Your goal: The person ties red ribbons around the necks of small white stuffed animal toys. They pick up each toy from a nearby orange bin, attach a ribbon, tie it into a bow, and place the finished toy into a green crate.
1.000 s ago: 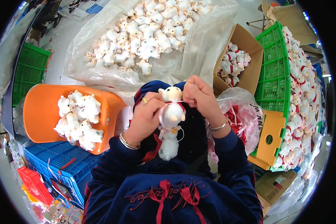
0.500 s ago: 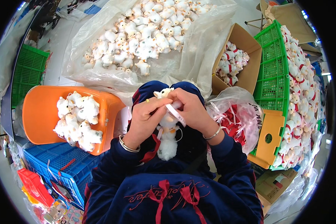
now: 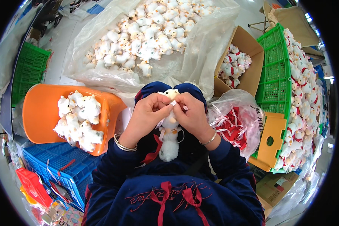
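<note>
A small white plush toy [image 3: 171, 93] lies on my lap, its head toward my knees. Over its neck, my left hand [image 3: 148, 115] and my right hand [image 3: 194, 113] have thumbs and fingertips pinched on a narrow white ribbon [image 3: 173, 103]. A short ribbon end shows by the right fingertips; my fingers hide the rest. Lower on my lap, fluffy white plush [image 3: 169, 150] shows with an orange patch and a thin white loop; I cannot tell whether it is a second toy. A red ribbon [image 3: 153, 151] hangs beside it, below my left hand.
Ahead, white plush toys [image 3: 150, 37] are heaped on clear plastic sheeting. More sit on an orange stool [image 3: 37, 116] at left, above a blue crate [image 3: 60, 162]. To the right are a bag of red ribbons [image 3: 235, 130], a cardboard box [image 3: 248, 43] and a green crate [image 3: 271, 71].
The white ribbon's long strip, hanging between my hands before, now shows only short ends at my fingertips. My left hand has turned, and both hands pinch closer to the toy's neck.
</note>
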`<move>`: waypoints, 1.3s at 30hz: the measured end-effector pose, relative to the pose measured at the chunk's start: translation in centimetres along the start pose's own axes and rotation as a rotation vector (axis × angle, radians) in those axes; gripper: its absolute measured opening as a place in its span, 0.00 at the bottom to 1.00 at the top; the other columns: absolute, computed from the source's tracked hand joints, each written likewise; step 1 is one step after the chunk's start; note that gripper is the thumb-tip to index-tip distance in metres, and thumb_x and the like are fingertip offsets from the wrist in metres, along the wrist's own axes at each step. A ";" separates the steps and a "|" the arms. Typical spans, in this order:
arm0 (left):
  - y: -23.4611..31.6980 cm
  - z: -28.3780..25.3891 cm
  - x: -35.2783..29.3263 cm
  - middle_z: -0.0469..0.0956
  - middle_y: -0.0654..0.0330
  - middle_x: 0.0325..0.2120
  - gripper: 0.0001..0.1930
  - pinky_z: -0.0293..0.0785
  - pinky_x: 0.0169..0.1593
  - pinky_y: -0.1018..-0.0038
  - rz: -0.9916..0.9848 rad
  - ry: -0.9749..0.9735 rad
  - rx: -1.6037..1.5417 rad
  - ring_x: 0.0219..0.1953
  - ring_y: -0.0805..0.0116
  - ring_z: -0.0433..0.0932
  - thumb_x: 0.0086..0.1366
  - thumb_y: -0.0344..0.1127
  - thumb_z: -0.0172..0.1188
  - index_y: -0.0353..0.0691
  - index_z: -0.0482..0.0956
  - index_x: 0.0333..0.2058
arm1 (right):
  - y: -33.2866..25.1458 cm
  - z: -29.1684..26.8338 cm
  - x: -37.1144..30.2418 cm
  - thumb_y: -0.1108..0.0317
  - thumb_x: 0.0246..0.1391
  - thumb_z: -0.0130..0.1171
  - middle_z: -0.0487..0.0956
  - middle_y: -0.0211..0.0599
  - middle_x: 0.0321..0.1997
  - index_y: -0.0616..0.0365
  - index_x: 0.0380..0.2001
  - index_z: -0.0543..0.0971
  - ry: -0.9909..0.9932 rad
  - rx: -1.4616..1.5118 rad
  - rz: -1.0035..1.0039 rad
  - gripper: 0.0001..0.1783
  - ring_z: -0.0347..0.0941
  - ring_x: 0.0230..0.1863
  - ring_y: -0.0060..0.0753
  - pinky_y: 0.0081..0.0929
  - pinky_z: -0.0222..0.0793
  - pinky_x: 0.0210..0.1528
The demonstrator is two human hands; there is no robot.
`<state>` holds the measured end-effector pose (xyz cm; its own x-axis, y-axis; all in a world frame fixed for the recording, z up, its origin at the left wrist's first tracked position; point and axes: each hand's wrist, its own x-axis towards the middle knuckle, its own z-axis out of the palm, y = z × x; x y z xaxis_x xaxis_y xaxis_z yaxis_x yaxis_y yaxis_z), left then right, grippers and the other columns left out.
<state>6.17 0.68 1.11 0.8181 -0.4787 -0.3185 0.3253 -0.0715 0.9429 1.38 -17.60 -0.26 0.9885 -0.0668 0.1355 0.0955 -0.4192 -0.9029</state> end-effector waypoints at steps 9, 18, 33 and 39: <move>-1.0 0.9 0.1 0.82 0.69 0.29 0.08 0.72 0.35 0.84 0.048 0.059 0.073 0.31 0.86 0.75 0.68 0.33 0.68 0.34 0.84 0.38 | -1.2 -2.7 1.4 0.65 0.60 0.65 0.79 0.35 0.28 0.63 0.36 0.80 -0.247 0.093 0.233 0.11 0.74 0.29 0.22 0.22 0.70 0.34; -1.6 1.4 0.0 0.77 0.69 0.25 0.07 0.70 0.28 0.82 0.107 0.080 0.111 0.26 0.84 0.73 0.68 0.33 0.66 0.35 0.83 0.36 | 0.1 -3.3 1.9 0.67 0.66 0.61 0.79 0.27 0.29 0.65 0.35 0.80 -0.287 0.269 0.304 0.10 0.72 0.31 0.16 0.20 0.70 0.34; -2.2 2.5 0.2 0.81 0.68 0.33 0.08 0.72 0.39 0.82 0.148 0.100 -0.025 0.35 0.82 0.76 0.69 0.30 0.66 0.38 0.86 0.45 | -1.6 -4.5 3.5 0.67 0.66 0.57 0.78 0.33 0.28 0.66 0.34 0.80 -0.400 0.114 0.208 0.11 0.71 0.29 0.23 0.25 0.69 0.34; -1.9 2.3 0.6 0.83 0.65 0.34 0.10 0.75 0.41 0.81 0.185 0.077 0.007 0.36 0.80 0.79 0.70 0.31 0.65 0.35 0.86 0.47 | -1.6 -4.4 3.6 0.68 0.67 0.58 0.77 0.26 0.27 0.64 0.34 0.80 -0.382 0.039 0.153 0.09 0.69 0.30 0.17 0.21 0.67 0.34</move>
<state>4.91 -1.47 -0.66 0.8976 -0.4158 -0.1462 0.1630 0.0050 0.9866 4.26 -21.17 3.46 0.9634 0.2178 -0.1561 -0.0590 -0.3958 -0.9164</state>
